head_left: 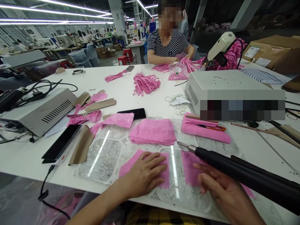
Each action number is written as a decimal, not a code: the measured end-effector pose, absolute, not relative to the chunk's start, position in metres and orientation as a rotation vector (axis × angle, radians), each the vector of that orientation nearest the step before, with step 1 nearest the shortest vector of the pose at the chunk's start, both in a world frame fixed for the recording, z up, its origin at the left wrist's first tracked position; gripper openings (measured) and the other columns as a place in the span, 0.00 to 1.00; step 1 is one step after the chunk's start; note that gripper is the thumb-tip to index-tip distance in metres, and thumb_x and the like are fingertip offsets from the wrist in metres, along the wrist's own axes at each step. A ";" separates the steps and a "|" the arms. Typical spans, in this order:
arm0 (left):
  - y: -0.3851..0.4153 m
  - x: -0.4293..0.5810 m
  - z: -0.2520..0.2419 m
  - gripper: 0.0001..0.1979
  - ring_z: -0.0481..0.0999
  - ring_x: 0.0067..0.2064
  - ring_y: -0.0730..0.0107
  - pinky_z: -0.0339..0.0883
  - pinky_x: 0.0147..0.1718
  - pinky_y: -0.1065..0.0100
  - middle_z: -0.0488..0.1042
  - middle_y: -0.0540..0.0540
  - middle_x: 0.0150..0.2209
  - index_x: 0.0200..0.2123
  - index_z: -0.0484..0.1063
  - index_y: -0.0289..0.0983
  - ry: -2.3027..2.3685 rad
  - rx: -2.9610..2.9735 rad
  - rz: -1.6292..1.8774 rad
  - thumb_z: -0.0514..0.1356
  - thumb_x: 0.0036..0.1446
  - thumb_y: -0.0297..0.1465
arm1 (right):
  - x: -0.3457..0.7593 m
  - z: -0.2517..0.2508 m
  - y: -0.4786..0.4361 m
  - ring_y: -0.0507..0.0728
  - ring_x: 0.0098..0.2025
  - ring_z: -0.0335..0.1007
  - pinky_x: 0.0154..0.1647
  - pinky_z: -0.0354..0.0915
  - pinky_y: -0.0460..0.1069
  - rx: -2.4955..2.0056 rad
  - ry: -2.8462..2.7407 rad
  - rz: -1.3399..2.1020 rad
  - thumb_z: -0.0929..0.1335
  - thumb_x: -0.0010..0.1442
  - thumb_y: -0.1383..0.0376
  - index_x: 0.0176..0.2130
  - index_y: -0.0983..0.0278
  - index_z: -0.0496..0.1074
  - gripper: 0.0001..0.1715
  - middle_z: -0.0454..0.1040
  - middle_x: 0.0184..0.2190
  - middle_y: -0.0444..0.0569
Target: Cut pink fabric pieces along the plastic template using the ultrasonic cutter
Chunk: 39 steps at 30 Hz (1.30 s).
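Note:
My left hand (147,172) lies flat with its fingers spread on a pink fabric piece (166,181), over a clear patterned mat (100,165). To the right, my right hand (222,187) is over a second pink fabric piece (188,172), fingers apart, with its fingertips at the cloth's right side. Above that hand slants a black-handled tool with a pointed metal tip (234,170); what supports it is out of sight. Just beyond my hands sits a stack of pink lace fabric (152,131). A folded pink cloth bundle (206,129) with orange-handled scissors (217,128) lies to its right.
Grey metal boxes stand left (51,109) and right (225,81). Phones (62,140), brown card strips (81,147) and pink scraps lie left. Pink strap bundles (146,82) lie farther back. Across the table (91,78), a person in a striped top (167,43) handles pink straps.

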<state>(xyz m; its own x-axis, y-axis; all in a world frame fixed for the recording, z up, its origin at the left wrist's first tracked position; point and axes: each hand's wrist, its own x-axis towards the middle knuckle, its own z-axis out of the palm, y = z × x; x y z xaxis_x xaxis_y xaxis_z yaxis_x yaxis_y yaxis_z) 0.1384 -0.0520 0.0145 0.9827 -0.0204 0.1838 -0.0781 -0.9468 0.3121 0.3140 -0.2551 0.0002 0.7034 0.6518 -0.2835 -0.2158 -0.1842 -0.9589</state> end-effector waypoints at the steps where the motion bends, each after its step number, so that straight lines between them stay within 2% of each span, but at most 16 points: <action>1: -0.053 0.139 0.013 0.17 0.66 0.61 0.53 0.59 0.56 0.52 0.70 0.40 0.59 0.55 0.69 0.36 -0.057 2.808 0.261 0.53 0.68 0.38 | 0.316 0.000 -0.257 0.55 0.26 0.73 0.28 0.73 0.51 -1.543 -0.284 0.771 0.76 0.48 0.52 0.45 0.61 0.76 0.26 0.79 0.38 0.50; 4: -0.059 0.140 0.009 0.18 0.67 0.60 0.51 0.59 0.57 0.49 0.70 0.39 0.58 0.54 0.69 0.35 -0.012 2.831 0.292 0.53 0.68 0.40 | 0.317 0.000 -0.254 0.60 0.41 0.76 0.39 0.75 0.52 -1.430 -0.128 0.609 0.77 0.47 0.53 0.48 0.55 0.74 0.29 0.79 0.40 0.47; 6: -0.062 0.140 0.006 0.19 0.67 0.60 0.49 0.57 0.58 0.46 0.70 0.38 0.58 0.54 0.69 0.35 0.011 2.849 0.317 0.54 0.67 0.41 | 0.313 0.001 -0.244 0.59 0.49 0.74 0.50 0.72 0.56 -1.346 -0.116 0.498 0.76 0.50 0.55 0.52 0.51 0.71 0.30 0.77 0.47 0.46; 8: -0.065 0.140 0.004 0.21 0.66 0.61 0.49 0.56 0.59 0.44 0.70 0.37 0.58 0.54 0.68 0.34 0.027 2.857 0.328 0.55 0.66 0.42 | 0.310 0.003 -0.231 0.59 0.54 0.70 0.59 0.65 0.59 -1.242 -0.147 0.399 0.75 0.52 0.56 0.51 0.52 0.72 0.27 0.74 0.51 0.45; 10: -0.066 0.139 0.002 0.21 0.66 0.61 0.49 0.55 0.59 0.43 0.70 0.36 0.58 0.55 0.68 0.34 0.036 2.852 0.332 0.56 0.66 0.43 | 0.310 0.005 -0.219 0.58 0.55 0.69 0.62 0.62 0.60 -1.114 -0.163 0.310 0.74 0.52 0.57 0.46 0.55 0.73 0.20 0.73 0.51 0.44; 12: -0.066 0.139 0.001 0.22 0.66 0.61 0.49 0.55 0.60 0.43 0.70 0.36 0.58 0.54 0.68 0.35 0.040 2.844 0.335 0.56 0.65 0.44 | 0.314 0.008 -0.211 0.57 0.52 0.71 0.60 0.64 0.59 -1.035 -0.144 0.275 0.74 0.53 0.58 0.45 0.56 0.73 0.18 0.73 0.48 0.43; 15: -0.066 0.138 0.000 0.22 0.66 0.61 0.50 0.54 0.60 0.44 0.71 0.36 0.57 0.54 0.68 0.35 0.047 2.837 0.343 0.57 0.64 0.44 | 0.324 0.015 -0.205 0.55 0.44 0.74 0.52 0.70 0.57 -0.993 -0.071 0.264 0.72 0.54 0.61 0.47 0.57 0.72 0.18 0.74 0.43 0.43; 18: -0.067 0.139 -0.002 0.22 0.66 0.61 0.50 0.53 0.60 0.45 0.71 0.37 0.57 0.54 0.68 0.35 0.061 2.833 0.347 0.58 0.64 0.44 | 0.333 0.028 -0.207 0.53 0.34 0.71 0.40 0.73 0.52 -0.933 -0.007 0.248 0.72 0.52 0.64 0.39 0.59 0.74 0.11 0.72 0.37 0.44; 20: -0.068 0.139 -0.002 0.22 0.66 0.61 0.51 0.53 0.61 0.46 0.71 0.37 0.57 0.53 0.69 0.36 0.077 2.825 0.361 0.58 0.64 0.45 | 0.334 0.038 -0.210 0.51 0.29 0.66 0.30 0.72 0.50 -0.938 -0.027 0.263 0.72 0.51 0.63 0.36 0.59 0.74 0.09 0.71 0.37 0.45; 23: -0.069 0.139 -0.003 0.22 0.66 0.61 0.51 0.52 0.61 0.47 0.71 0.38 0.57 0.53 0.69 0.36 0.082 2.811 0.374 0.58 0.64 0.45 | 0.326 0.049 -0.215 0.49 0.24 0.61 0.20 0.66 0.48 -1.020 -0.161 0.324 0.72 0.49 0.59 0.37 0.59 0.74 0.13 0.71 0.38 0.45; 30: -0.070 0.139 -0.003 0.22 0.65 0.62 0.51 0.51 0.61 0.47 0.71 0.38 0.57 0.53 0.69 0.36 0.092 2.785 0.372 0.59 0.63 0.45 | 0.306 0.053 -0.206 0.50 0.20 0.63 0.19 0.67 0.49 -1.013 -0.453 0.425 0.73 0.52 0.56 0.32 0.59 0.69 0.12 0.65 0.25 0.41; 39: -0.071 0.139 -0.005 0.22 0.65 0.61 0.54 0.50 0.62 0.51 0.72 0.40 0.56 0.53 0.70 0.38 0.101 2.791 0.403 0.61 0.62 0.45 | 0.299 0.046 -0.202 0.50 0.22 0.65 0.21 0.69 0.48 -0.984 -0.589 0.492 0.72 0.55 0.57 0.34 0.59 0.69 0.11 0.66 0.26 0.42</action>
<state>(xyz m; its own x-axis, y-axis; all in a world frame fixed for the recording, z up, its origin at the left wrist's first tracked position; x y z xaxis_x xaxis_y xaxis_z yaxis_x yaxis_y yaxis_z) 0.1393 -0.0708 -0.0049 0.9577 0.1136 0.2643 0.0239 -0.9469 0.3205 0.2987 -0.2018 0.0459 0.7418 0.6279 0.2358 -0.1192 0.4694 -0.8749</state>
